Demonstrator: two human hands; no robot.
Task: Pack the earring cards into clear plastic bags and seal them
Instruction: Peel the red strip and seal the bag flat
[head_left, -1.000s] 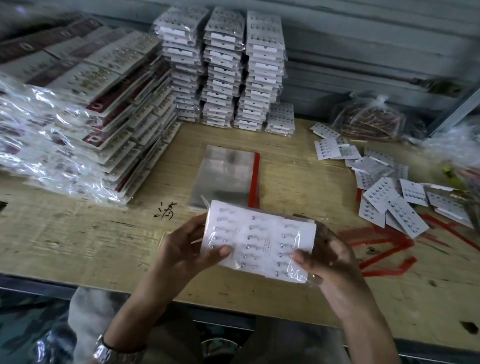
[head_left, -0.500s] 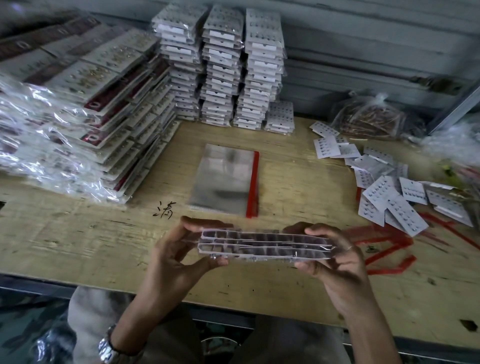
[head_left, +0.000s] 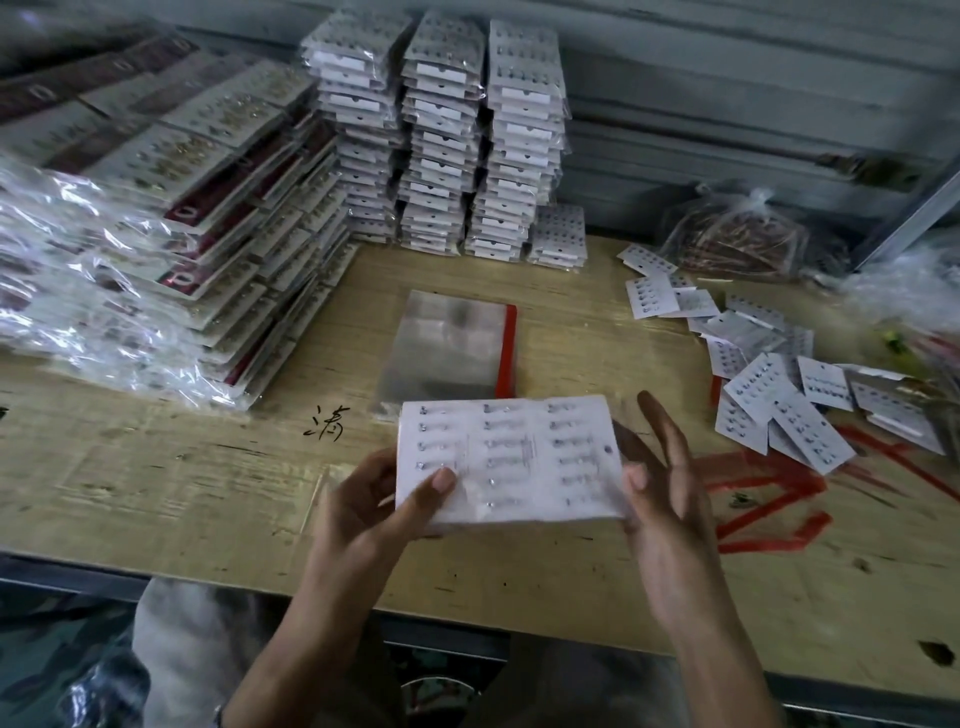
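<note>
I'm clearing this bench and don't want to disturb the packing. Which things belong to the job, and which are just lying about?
Belongs to the job:
- pack of earring cards, held in left hand and right hand
- empty clear bags
- loose earring cards
- finished stacks

Lying about:
- knotted bag of reddish items
- red-topped packets

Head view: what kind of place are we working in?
Likely a small packing workshop: tall stacks of bagged cards at the back, loose cards on a plywood bench, empty bags at its middle.

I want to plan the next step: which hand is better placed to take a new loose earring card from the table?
Probably the right hand: its fingers are spread open, and the loose cards lie on its side. The left hand pinches the bagged pack.
</note>
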